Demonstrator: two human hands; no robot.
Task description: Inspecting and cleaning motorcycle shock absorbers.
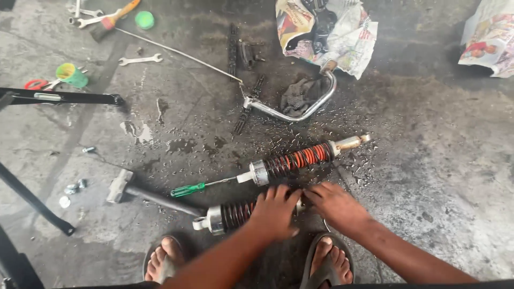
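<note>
Open wet concrete floor was left to the right of the right hand, with nothing lying there. Straight ahead, passage was blocked by a second shock absorber, and to the left by a green-handled screwdriver and a hammer. Beyond, a bent chrome lever and crumpled newspaper were laid across the floor.

near shock absorber half hidden under left hand, right newspaper cut off
</note>
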